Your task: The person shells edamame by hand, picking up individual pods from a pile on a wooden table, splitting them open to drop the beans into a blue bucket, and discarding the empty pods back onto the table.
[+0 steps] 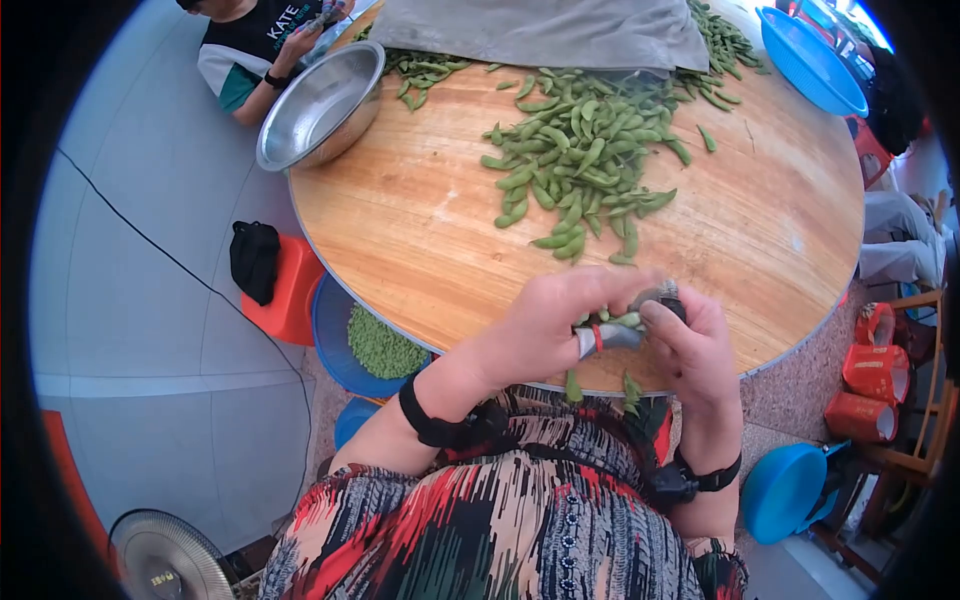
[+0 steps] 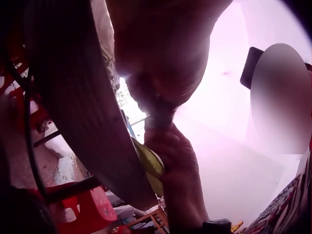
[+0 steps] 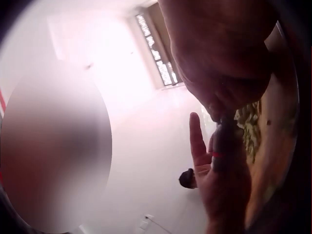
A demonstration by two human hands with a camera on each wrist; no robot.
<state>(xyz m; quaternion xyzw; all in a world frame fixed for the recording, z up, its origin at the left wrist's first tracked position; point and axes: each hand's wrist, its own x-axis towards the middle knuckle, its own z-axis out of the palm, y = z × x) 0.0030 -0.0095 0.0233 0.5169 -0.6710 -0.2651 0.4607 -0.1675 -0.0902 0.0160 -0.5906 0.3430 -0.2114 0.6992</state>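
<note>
Both hands meet over the near edge of the round wooden table [image 1: 400, 220]. The left hand [image 1: 548, 320] grips green edamame pods [image 1: 628, 320] in its curled fingers. Its thumb wears a grey cover [image 1: 612, 337] with a red band. Close against it, the right hand [image 1: 703, 345] pinches at a pod with thumb and fingers, and a dark cover shows at its fingertips. In the left wrist view a green pod [image 2: 152, 165] shows beside the right hand's fingers. A large heap of pods [image 1: 590, 140] lies beyond the hands.
A steel basin [image 1: 325, 105] stands at the table's far left edge, near another person [image 1: 250, 60]. Below left, a blue basin [image 1: 335, 355] contains shelled green beans [image 1: 385, 345]. A grey cloth [image 1: 540, 35] covers pods at the back. A blue basket [image 1: 810, 60] sits far right.
</note>
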